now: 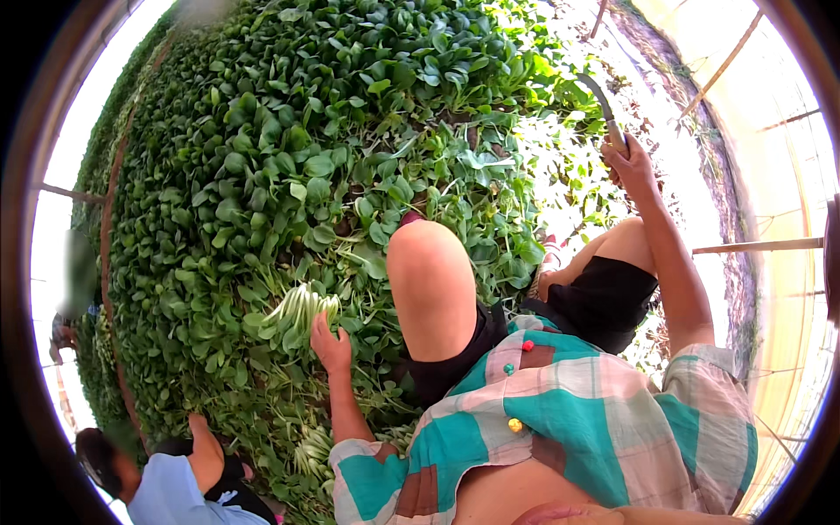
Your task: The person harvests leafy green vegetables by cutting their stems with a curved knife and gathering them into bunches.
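My left hand [331, 344] is at the pale stem ends of a bunch of cut leafy greens [300, 310], which look like bok choy. Its fingertips touch or nearly touch the stems, with the thumb held apart and nothing gripped. The bunch lies on top of the green leaves, its leafy ends pointing left. Raised off to the right, my right hand [629, 164] is shut on the wooden handle of a sickle [600, 98]. The sickle's curved dark blade points up and away, over the sunlit edge of the bed.
Dense standing greens [249, 144] fill the left and far side. Loose leaves [459, 177] are strewn before my bent knee [430, 282]. More cut bunches [312, 453] lie beside my left elbow. A co-worker [177, 479] crouches at lower left, reaching into the plants. Poles and netting [774, 197] line the right.
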`<state>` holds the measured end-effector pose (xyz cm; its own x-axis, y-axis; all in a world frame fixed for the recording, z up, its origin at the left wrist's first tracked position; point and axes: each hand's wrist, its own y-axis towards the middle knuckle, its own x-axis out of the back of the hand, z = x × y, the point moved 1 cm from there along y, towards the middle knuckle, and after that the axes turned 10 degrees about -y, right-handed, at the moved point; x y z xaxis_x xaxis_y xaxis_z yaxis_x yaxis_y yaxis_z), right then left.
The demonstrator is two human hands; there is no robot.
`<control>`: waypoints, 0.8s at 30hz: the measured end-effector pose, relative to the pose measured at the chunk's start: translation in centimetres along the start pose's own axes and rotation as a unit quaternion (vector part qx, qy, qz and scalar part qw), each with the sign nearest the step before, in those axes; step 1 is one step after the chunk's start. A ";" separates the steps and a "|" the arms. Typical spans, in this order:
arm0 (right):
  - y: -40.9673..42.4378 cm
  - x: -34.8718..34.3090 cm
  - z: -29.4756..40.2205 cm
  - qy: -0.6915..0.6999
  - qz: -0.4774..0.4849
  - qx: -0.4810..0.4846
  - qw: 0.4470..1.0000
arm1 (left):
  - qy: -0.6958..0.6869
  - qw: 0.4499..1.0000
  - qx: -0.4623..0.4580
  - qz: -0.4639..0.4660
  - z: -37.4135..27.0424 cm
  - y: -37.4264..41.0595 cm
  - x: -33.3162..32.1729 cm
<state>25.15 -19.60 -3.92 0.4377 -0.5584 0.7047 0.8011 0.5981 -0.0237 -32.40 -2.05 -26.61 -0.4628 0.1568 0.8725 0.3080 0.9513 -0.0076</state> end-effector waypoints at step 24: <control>9.8 -1.4 -4.6 -0.062 0.368 0.103 0.922 | -0.200 0.857 0.045 0.472 -33.0 25.3 -29.2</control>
<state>34.31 -15.59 -8.45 0.7721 0.1045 0.6269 0.2050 0.8927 -0.4014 16.35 8.70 -36.15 -0.2961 0.9295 0.2198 0.6447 0.3643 -0.6720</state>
